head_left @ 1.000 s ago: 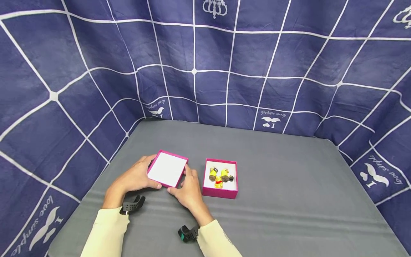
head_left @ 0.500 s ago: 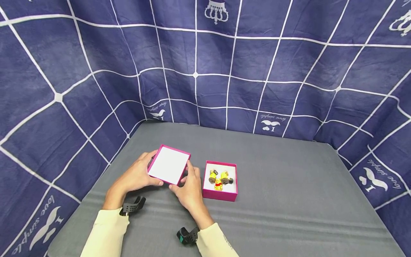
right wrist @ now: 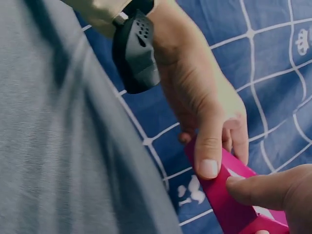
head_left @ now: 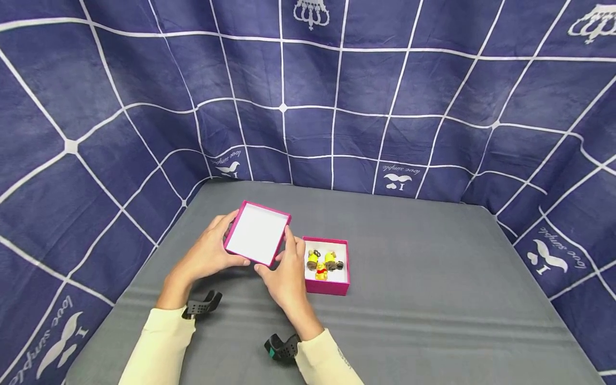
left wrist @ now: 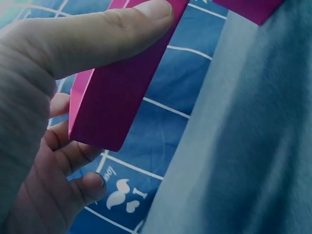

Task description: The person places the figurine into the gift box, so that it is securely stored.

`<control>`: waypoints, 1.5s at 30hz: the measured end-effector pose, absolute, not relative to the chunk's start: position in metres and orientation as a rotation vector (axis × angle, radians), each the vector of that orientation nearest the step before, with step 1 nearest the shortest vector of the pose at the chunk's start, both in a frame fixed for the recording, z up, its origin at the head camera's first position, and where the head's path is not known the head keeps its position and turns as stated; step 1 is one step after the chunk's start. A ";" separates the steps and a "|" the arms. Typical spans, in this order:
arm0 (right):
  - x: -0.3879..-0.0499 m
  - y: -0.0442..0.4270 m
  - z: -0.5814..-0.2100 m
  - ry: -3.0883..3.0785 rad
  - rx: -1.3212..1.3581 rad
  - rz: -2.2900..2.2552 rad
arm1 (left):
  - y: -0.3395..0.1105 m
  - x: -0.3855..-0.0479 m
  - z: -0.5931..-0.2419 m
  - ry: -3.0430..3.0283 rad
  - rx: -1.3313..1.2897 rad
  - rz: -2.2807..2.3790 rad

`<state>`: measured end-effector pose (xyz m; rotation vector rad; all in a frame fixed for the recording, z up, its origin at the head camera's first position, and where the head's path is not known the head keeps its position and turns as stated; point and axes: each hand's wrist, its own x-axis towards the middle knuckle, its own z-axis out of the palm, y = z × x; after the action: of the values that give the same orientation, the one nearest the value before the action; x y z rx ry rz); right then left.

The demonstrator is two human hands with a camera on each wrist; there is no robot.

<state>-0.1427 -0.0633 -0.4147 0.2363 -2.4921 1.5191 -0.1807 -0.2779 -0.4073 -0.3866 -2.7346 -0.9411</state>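
Note:
Both hands hold a pink square box lid (head_left: 257,233) above the table, its white inside facing up toward the head camera. My left hand (head_left: 209,251) grips its left side, thumb along the near edge. My right hand (head_left: 286,270) grips the right side, also with the thumb at the near edge. In the right wrist view, both thumbs press the lid's pink side (right wrist: 219,200). Just right of my right hand stands an open pink box (head_left: 327,287), partly covered by it. Inside lie a yellow toy bear (head_left: 321,271) in red and two yellow-and-brown figurines (head_left: 331,261).
The grey cloth-covered table (head_left: 423,278) stretches to the right and behind the box. A blue curtain (head_left: 366,133) with white lines hangs along the back and sides. A black band (head_left: 202,306) sits at each wrist.
Both hands have raised the lid and brought it slightly right, closer to the box, tilting it further. The box's left edge is now behind the right hand. The camera view has shifted a little.

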 end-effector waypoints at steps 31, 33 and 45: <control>-0.175 0.003 -0.368 -2.351 0.427 1.534 | -0.217 -0.215 -0.361 -2.441 -0.584 -0.997; -0.177 0.008 -0.367 -2.352 0.427 1.528 | -0.212 -0.216 -0.361 -2.438 -0.587 -1.014; -0.188 0.046 -0.369 -2.462 0.533 1.460 | -0.192 -0.222 -0.369 -2.462 -0.593 -1.079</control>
<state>-0.1880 0.0460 -0.3691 0.5326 -2.4617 1.4602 -0.2218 -0.1920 -0.3690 -0.5927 -2.4622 -1.0788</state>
